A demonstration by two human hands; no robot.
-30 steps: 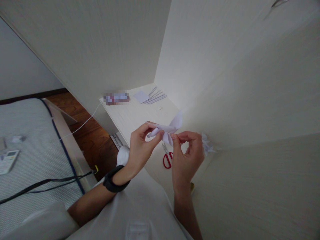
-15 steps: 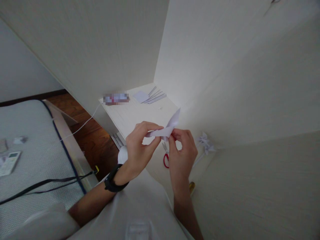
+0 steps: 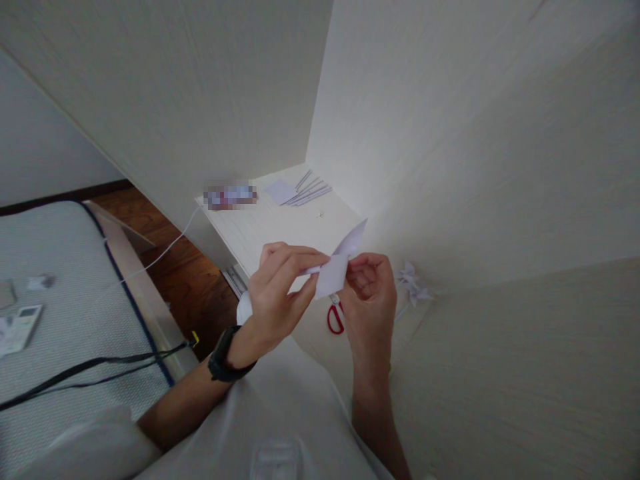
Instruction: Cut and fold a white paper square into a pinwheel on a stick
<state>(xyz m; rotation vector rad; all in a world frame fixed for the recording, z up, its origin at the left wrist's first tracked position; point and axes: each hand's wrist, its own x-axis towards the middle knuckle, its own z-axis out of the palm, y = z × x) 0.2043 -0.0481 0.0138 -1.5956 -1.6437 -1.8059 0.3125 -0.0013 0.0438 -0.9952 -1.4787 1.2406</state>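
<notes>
My left hand [image 3: 283, 287], with a black watch on its wrist, pinches a folded piece of white paper [image 3: 332, 275] between thumb and fingers. One flap of the paper stands up toward the back right, and another faces me. My right hand [image 3: 370, 287] is closed at the paper's right edge, with curled fingers and the thumb low against it; the exact contact is partly hidden. Below the paper, red-handled scissors [image 3: 335, 319] lie on the white tabletop [image 3: 260, 233], their blades partly covered. Folded white paper pinwheel-like shapes [image 3: 413, 283] lie right of my right hand.
Thin sticks or strips [image 3: 311, 191] and a square paper sheet [image 3: 281, 192] lie at the back of the table, near a blurred item [image 3: 230, 197] with a white cable [image 3: 173, 243]. Pale panels rise behind and to the right. A mattress [image 3: 65, 267] is at left.
The paper has turned so a flat, squarish flap now faces me. My right hand's fingers have shifted slightly up and right along its edge. More of the scissors' red handle shows.
</notes>
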